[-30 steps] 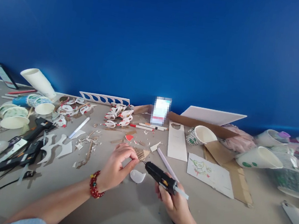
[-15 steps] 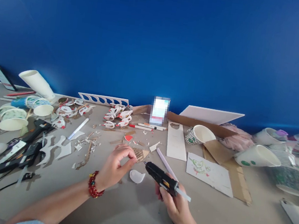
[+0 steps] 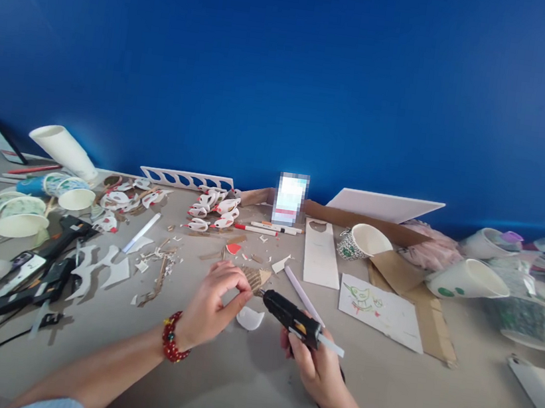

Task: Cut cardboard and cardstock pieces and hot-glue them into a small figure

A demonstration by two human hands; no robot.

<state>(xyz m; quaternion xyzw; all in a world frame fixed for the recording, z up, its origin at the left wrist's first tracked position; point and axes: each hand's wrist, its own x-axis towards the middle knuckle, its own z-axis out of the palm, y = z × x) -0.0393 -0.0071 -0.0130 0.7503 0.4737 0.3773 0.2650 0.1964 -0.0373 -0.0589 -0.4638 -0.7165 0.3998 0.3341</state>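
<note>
My left hand (image 3: 212, 303), with a red bead bracelet at the wrist, pinches a small ridged brown cardboard piece (image 3: 257, 277) just above the table. My right hand (image 3: 314, 363) grips a black hot glue gun (image 3: 292, 315) with a white glue stick sticking out of its back. The gun's nozzle touches or nearly touches the cardboard piece. A small white curved cut-out (image 3: 249, 319) lies on the table right below the two hands.
Paper cups (image 3: 467, 280) lie on both sides of the grey table (image 3: 427, 398). Several white and red cut-outs (image 3: 214, 210), markers (image 3: 276, 229), a white strip (image 3: 321, 254), a drawing sheet (image 3: 382, 310), brown cardboard and another glue gun with cables (image 3: 52, 255) lie around.
Both hands stay almost in place; the glue gun's nozzle has edged a little closer to the cardboard piece. The view has shifted slightly.
</note>
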